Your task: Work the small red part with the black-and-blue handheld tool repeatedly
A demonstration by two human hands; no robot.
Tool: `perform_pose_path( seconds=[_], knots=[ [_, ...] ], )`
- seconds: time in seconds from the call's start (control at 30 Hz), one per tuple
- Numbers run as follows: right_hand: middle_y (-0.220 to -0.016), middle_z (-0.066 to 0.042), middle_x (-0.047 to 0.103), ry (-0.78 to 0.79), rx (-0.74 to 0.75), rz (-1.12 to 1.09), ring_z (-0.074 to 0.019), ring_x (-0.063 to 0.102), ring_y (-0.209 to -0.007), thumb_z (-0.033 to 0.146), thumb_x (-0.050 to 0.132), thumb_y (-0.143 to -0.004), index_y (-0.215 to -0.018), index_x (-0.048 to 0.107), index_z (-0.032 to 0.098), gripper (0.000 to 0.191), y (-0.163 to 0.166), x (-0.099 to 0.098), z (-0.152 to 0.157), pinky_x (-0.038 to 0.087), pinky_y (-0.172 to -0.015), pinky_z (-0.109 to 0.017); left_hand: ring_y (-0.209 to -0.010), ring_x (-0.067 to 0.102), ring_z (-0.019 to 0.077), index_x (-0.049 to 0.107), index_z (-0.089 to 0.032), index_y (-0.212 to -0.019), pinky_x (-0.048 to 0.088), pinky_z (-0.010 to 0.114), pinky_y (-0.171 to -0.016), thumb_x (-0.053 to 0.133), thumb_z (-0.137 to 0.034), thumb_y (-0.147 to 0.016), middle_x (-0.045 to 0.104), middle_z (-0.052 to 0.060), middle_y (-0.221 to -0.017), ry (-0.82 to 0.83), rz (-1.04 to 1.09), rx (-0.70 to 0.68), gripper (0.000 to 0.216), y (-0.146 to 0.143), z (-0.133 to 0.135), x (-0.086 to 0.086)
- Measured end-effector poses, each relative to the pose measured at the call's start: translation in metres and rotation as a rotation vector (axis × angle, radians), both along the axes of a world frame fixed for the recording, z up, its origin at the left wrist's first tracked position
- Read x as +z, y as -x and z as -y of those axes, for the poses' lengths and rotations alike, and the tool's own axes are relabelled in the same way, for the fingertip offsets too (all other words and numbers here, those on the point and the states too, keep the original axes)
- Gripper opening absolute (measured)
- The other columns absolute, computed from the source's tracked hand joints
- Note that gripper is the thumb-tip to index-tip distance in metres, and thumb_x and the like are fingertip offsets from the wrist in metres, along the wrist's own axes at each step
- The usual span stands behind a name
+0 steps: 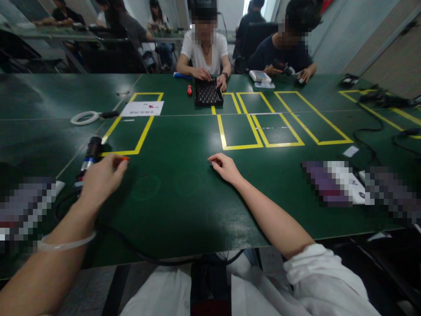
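Left of centre, the left hand (pixel 101 177) pinches a small orange-red piece (pixel 125 158) just above the green counter (pixel 184 206) — so thin a grip may let it slip; the right hand (pixel 225 166) rests loosely curled, empty.

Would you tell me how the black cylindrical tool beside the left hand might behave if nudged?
The tool looks round-bodied and lies on its side, so it may roll. The cable seemingly trailing from it would probably drag.

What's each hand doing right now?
Left hand: shut on a small orange item.
Right hand: open, empty, resting on the table.
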State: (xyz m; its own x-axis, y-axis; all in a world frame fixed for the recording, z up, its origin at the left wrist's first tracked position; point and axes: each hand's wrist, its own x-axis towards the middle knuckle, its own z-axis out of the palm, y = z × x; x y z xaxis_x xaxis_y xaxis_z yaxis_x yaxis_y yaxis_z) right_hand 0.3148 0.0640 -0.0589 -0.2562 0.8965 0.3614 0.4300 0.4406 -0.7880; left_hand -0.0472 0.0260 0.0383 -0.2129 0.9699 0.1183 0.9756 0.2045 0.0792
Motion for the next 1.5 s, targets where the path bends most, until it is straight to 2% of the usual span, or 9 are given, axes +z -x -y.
perform_pose_path(
  seconds=[0.1,0.2,0.33,0.43,0.57,0.7,0.9,1.33,1.5],
  knots=[
    [-0.089,-0.004,0.066,0.0,0.011,-0.013,-0.0137,0.058,-0.075,0.018,0.052,-0.085,-0.097,0.067,0.017,0.02,0.0,0.0,0.0,0.045,-0.071,-0.027,-0.091,0.062,0.0204,0.061,-0.018,-0.118,0.045,0.03,-0.083,0.039,-0.047,-0.09,0.07,0.007,-0.105,-0.009,0.291,-0.317,0.045,-0.053,-0.014,-0.006],
    [-0.088,-0.004,0.066,0.009,0.022,-0.03,-0.014,0.058,-0.075,0.02,0.052,-0.085,-0.097,0.067,0.017,0.019,-0.001,0.0,-0.001,0.045,-0.071,-0.027,-0.088,0.063,0.0196,0.065,-0.019,-0.117,0.047,0.031,-0.082,0.037,-0.049,-0.091,0.071,0.007,-0.104,0.071,0.563,-0.509,0.048,-0.107,-0.032,-0.016],
    [-0.085,-0.002,0.067,0.114,0.049,-0.125,-0.0137,0.059,-0.074,0.027,0.053,-0.085,-0.1,0.066,0.018,0.021,-0.003,0.001,-0.001,0.045,-0.07,-0.027,-0.084,0.062,0.0185,0.064,-0.016,-0.121,0.047,0.032,-0.081,0.042,-0.044,-0.09,0.07,0.008,-0.102,0.204,0.731,-0.682,0.047,-0.159,-0.052,-0.033],
    [-0.086,-0.002,0.068,0.19,0.125,-0.22,-0.0136,0.06,-0.074,0.032,0.055,-0.085,-0.103,0.063,0.017,0.024,-0.002,0.002,-0.002,0.046,-0.069,-0.026,-0.084,0.061,0.0183,0.055,-0.017,-0.131,0.047,0.032,-0.08,0.045,-0.042,-0.09,0.068,0.007,-0.1,0.247,0.836,-0.757,0.05,-0.176,-0.056,-0.048],
    [-0.08,-0.001,0.066,0.202,0.181,-0.247,-0.0118,0.055,-0.066,0.034,0.058,-0.084,-0.099,0.061,0.017,0.023,-0.001,0.003,-0.001,0.044,-0.063,-0.025,-0.086,0.059,0.0172,0.051,-0.018,-0.134,0.046,0.033,-0.083,0.046,-0.042,-0.09,0.065,0.006,-0.1,0.226,0.929,-0.777,0.051,-0.179,-0.053,-0.065],
    [-0.081,0.0,0.065,0.2,0.182,-0.249,-0.0108,0.052,-0.065,0.032,0.059,-0.083,-0.098,0.061,0.017,0.021,-0.001,0.004,0.0,0.043,-0.063,-0.024,-0.08,0.059,0.0154,0.055,-0.015,-0.125,0.046,0.031,-0.08,0.045,-0.041,-0.09,0.063,0.004,-0.086,0.179,1.071,-0.68,0.044,-0.174,-0.051,-0.073],
    [-0.083,0.0,0.063,0.156,0.182,-0.234,-0.0105,0.052,-0.066,0.029,0.059,-0.082,-0.1,0.059,0.018,0.021,-0.001,0.002,-0.001,0.043,-0.063,-0.024,-0.079,0.061,0.0151,0.061,-0.014,-0.101,0.047,0.03,-0.078,0.052,-0.04,-0.088,0.065,0.004,-0.082,0.169,1.163,-0.631,0.031,-0.172,-0.047,-0.072],
    [-0.081,-0.001,0.064,0.157,0.085,-0.241,-0.0131,0.059,-0.074,0.04,0.059,-0.085,-0.091,0.059,0.019,0.022,0.002,0.0,-0.003,0.046,-0.071,-0.027,-0.081,0.059,0.0143,0.06,-0.016,-0.097,0.046,0.029,-0.077,0.062,-0.039,-0.081,0.062,0.003,-0.089,0.122,1.171,-0.654,0.028,-0.173,-0.041,-0.073],
    [-0.082,0.0,0.063,0.117,0.125,-0.228,-0.0125,0.057,-0.073,0.036,0.061,-0.084,-0.094,0.059,0.019,0.02,0.001,-0.002,-0.003,0.045,-0.07,-0.027,-0.085,0.06,0.0156,0.058,-0.015,-0.098,0.048,0.03,-0.08,0.066,-0.037,-0.077,0.063,0.005,-0.094,0.128,1.201,-0.632,0.032,-0.172,-0.041,-0.073]
  ],
)
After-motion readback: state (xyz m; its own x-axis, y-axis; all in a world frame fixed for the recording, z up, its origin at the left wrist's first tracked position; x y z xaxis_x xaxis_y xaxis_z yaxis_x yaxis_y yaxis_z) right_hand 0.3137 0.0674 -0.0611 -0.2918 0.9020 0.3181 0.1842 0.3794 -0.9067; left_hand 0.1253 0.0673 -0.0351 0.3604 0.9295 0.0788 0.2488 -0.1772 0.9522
